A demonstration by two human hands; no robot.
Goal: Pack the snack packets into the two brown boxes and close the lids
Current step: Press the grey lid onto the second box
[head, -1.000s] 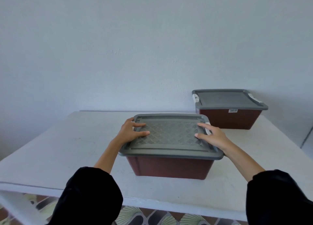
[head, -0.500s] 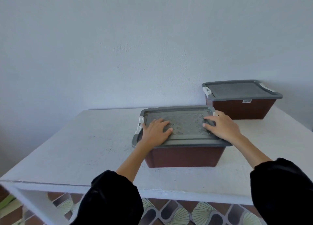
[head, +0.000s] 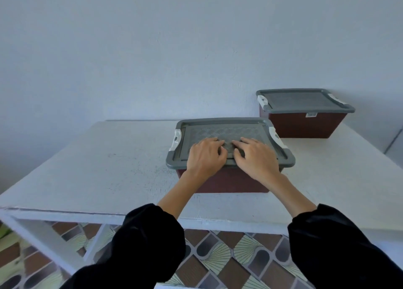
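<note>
Two black sleeves (head: 148,240) reach out over the near edge of the white table (head: 98,169). The left hand (head: 205,155) and the right hand (head: 255,158) lie side by side, palms down, on the grey lid (head: 218,128) of the near brown box (head: 229,182). The fingers are spread and only a little bent. They grip nothing and just push down. I think the hands sit near the middle so the lid goes down flat and snaps on all round. A white clip (head: 177,139) sits at each end of the lid, and I cannot tell if they are locked. No snack packets show; they are likely inside. Farther back on the right, close to the wall (head: 152,49), the second brown box (head: 305,125) stands with its top on, so it looks done.
</note>
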